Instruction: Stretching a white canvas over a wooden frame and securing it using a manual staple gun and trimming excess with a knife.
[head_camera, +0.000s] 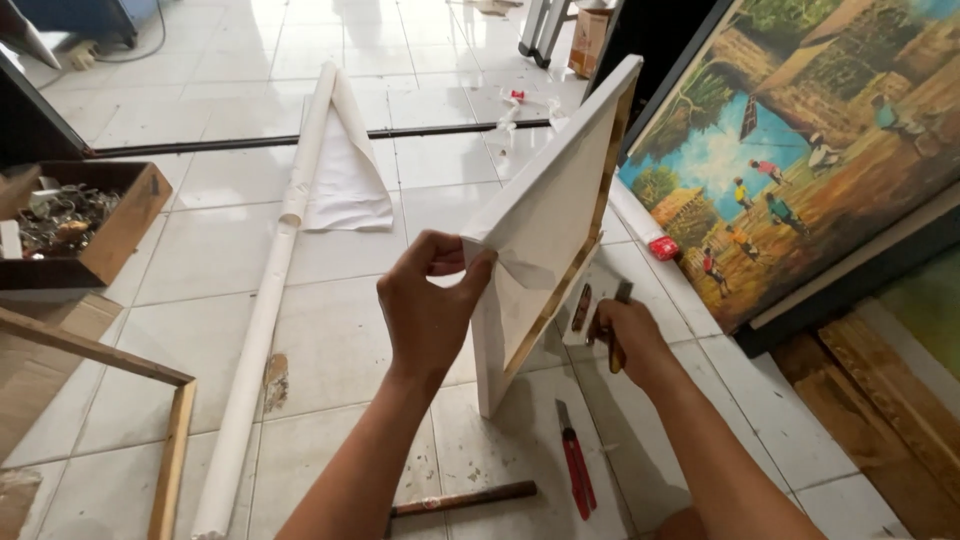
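White canvas on a wooden stretcher frame (545, 215) stands on edge at frame centre. Left hand (428, 305) pinches its folded corner cloth; keep that fold taut. Right hand (625, 335), right of centre, is closed around a small tool (617, 330).

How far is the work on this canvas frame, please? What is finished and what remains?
Done: white canvas already wraps the upright wooden frame. In hand: the left hand pinches the folded corner while the right hand holds a tool against the frame's back. Left: that corner fold looks loose; I cannot tell about the other corners.
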